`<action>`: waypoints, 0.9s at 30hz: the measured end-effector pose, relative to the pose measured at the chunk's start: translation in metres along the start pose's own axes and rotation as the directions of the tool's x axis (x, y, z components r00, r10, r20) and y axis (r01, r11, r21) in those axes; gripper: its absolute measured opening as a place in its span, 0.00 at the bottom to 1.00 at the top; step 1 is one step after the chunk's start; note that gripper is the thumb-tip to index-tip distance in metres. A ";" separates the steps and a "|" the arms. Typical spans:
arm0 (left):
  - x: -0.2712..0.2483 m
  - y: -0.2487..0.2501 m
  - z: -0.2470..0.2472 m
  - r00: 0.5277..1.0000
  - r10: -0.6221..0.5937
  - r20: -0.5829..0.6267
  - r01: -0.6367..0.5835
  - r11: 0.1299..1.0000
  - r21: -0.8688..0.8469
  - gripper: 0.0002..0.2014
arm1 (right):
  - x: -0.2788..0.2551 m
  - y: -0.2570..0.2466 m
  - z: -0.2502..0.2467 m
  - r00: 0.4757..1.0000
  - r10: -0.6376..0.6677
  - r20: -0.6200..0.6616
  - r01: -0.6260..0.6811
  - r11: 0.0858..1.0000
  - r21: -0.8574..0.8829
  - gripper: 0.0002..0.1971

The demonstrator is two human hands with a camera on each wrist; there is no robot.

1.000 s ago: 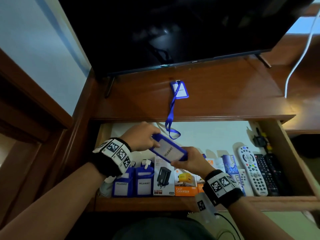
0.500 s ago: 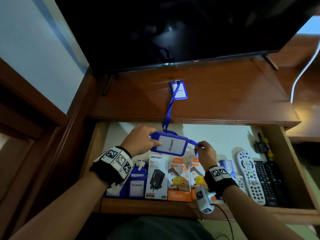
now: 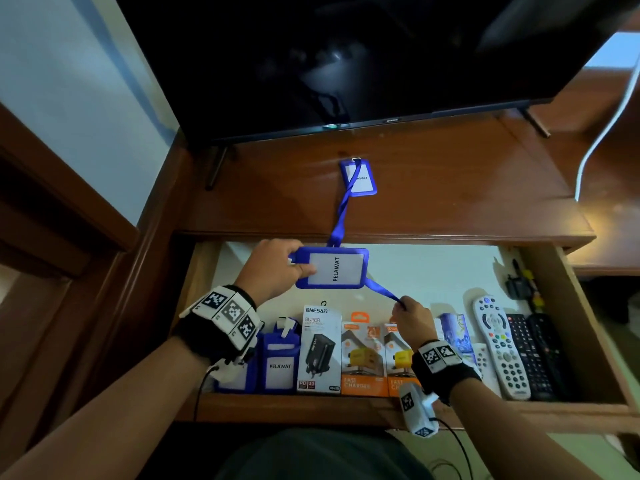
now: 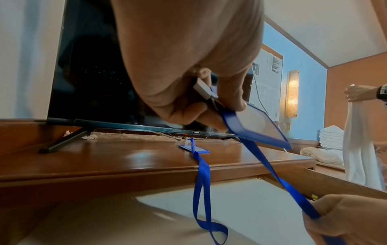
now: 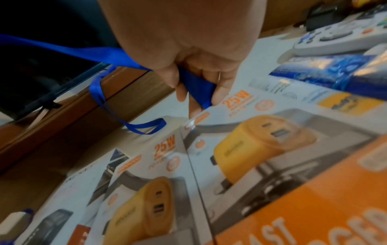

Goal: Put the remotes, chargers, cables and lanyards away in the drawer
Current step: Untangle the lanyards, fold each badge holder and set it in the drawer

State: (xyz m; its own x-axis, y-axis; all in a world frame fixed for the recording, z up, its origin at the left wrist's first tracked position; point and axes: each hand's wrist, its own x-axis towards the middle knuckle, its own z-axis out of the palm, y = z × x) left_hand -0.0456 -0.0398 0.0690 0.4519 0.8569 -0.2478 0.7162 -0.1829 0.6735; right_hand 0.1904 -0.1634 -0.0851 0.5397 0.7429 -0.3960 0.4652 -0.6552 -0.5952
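My left hand point(image 3: 273, 268) point(image 4: 188, 82) grips the clip end of a blue badge holder point(image 3: 334, 268) point(image 4: 257, 126) marked PELAWAT, held above the open drawer point(image 3: 346, 403). Its blue strap point(image 3: 382, 291) point(image 4: 278, 175) point(image 5: 83, 53) runs taut to my right hand point(image 3: 412, 318) point(image 5: 192, 66), which pinches it over the charger boxes point(image 3: 363, 355) point(image 5: 251, 157). A second blue lanyard point(image 3: 358, 176) point(image 4: 193, 148) lies on the wooden top, its strap hanging over the edge into the drawer. Two more badge holders point(image 3: 278, 358) stand at the drawer's front left. Remotes point(image 3: 500, 344) lie at the right.
A black TV point(image 3: 346, 57) stands on legs at the back of the wooden top point(image 3: 450, 188). A white cable point(image 3: 602, 133) hangs at the right. Small black plugs point(image 3: 519, 285) lie in the drawer's back right corner. In the left wrist view a person's hand point(image 4: 356, 94) holds a white towel at the far right.
The badge holder has turned level and risen toward the drawer's back. My right hand let go of the holder, slid along the strap to the right and pulled it taut.
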 end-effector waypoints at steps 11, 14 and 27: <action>-0.007 0.019 -0.027 0.975 0.186 0.118 -0.184 0.982 -0.032 0.08 | -0.027 -0.062 -0.039 0.990 -0.137 0.024 0.131 0.977 0.171 0.10; -0.009 0.030 -0.038 0.948 0.281 0.148 -0.270 0.959 -0.091 0.13 | -0.048 -0.103 -0.047 0.951 -0.308 -0.026 0.264 0.768 0.584 0.12; -0.009 0.014 -0.053 0.980 0.158 -0.121 -0.188 0.932 -0.310 0.11 | -0.078 -0.161 -0.013 0.844 -0.404 0.352 -0.062 0.579 0.813 0.14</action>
State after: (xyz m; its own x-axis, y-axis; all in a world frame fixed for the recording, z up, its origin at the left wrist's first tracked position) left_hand -0.0682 -0.0242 0.1175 0.4919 0.8691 -0.0525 0.4175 -0.1825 0.8901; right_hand 0.0827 -0.1176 0.0504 0.0206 0.9401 -0.3403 -0.3344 -0.3143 -0.8885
